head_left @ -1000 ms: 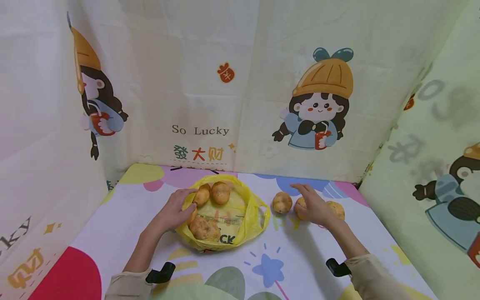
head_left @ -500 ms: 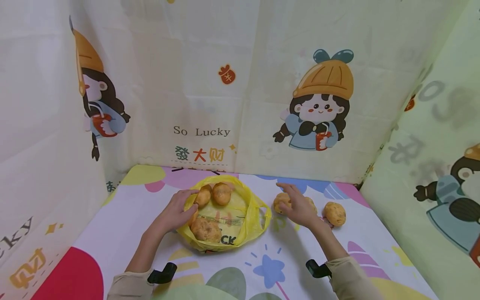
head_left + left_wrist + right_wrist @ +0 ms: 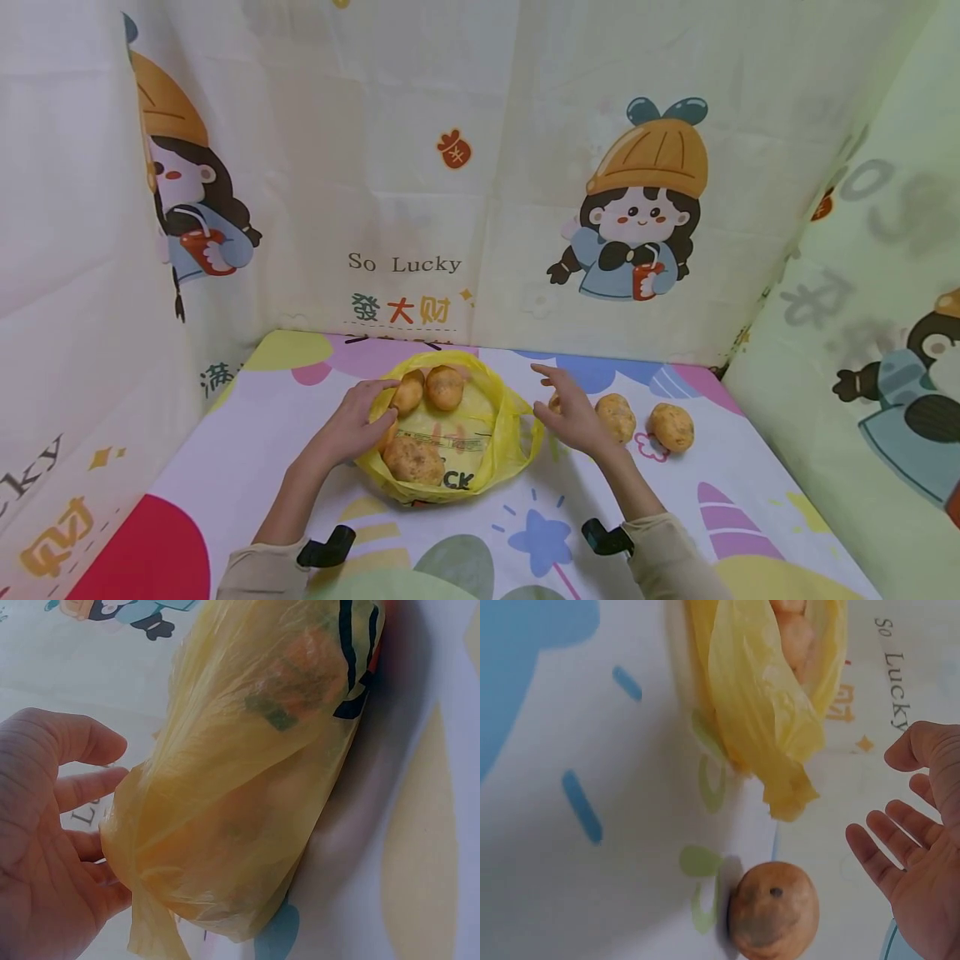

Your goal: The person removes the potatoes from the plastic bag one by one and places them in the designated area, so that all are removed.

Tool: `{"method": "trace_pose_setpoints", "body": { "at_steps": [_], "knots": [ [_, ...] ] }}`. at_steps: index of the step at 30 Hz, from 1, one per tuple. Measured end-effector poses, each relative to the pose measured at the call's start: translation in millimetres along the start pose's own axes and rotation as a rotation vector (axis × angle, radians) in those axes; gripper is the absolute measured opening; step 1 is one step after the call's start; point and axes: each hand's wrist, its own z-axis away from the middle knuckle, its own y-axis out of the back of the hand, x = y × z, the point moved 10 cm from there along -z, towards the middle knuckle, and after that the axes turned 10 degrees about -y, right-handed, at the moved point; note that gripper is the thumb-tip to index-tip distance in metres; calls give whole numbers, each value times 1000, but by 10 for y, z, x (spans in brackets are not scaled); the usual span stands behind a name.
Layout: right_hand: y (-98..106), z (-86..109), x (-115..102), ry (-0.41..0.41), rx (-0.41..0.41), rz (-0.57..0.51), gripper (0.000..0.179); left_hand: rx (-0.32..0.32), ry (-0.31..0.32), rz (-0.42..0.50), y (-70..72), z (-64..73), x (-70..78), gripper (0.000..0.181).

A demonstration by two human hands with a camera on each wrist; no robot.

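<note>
A yellow plastic bag [image 3: 487,392] lies spread on the table, its mouth facing up. Inside it are several potatoes, among them a round potato [image 3: 444,388] at the back and a larger potato [image 3: 412,460] in front. My left hand [image 3: 352,425] rests at the bag's left rim with relaxed fingers, which touch the plastic in the left wrist view [image 3: 52,825]. Just right of the bag's handle, my right hand [image 3: 573,417] hovers with spread fingers, holding nothing. Below it in the right wrist view sits a potato [image 3: 774,911], mostly hidden by the hand in the head view.
Two more potatoes stand to the right, a nearer-in potato [image 3: 615,417] and an outer potato [image 3: 671,427]. A printed cloth [image 3: 247,433] covers the table. Cartoon-printed fabric walls [image 3: 495,208] enclose its back and sides.
My right hand has moved left, from over the middle loose potato to over the one closest to the bag. My left hand and the bag stay in place.
</note>
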Motion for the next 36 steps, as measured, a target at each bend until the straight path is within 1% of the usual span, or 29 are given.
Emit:
{"method": "trace_pose_setpoints", "body": {
  "at_steps": [2, 6, 9, 14, 21, 31, 36],
  "knots": [
    [-29, -12, -27, 5, 15, 1, 62, 0, -1, -1, -4, 0, -12, 47],
    [-81, -28, -110, 15, 13, -55, 61, 2, -10, -2, -8, -3, -16, 47],
    [-138, -38, -160, 16, -11, -105, 61, 3, -20, -3, -10, -4, -4, 48],
    [-234, -55, -196, 16, -23, -122, 62, 6, -26, 0, -8, -3, 10, 48],
    [-362, -98, -230, -14, -38, -188, 61, 8, -28, 0, -1, -6, 22, 47],
    [-593, -170, -300, -76, -82, -227, 59, 2, -24, 5, -4, -2, 31, 48],
    [-705, -191, -327, -91, -100, -262, 58, -4, -16, 6, -9, -4, 32, 48]
  ]
}}
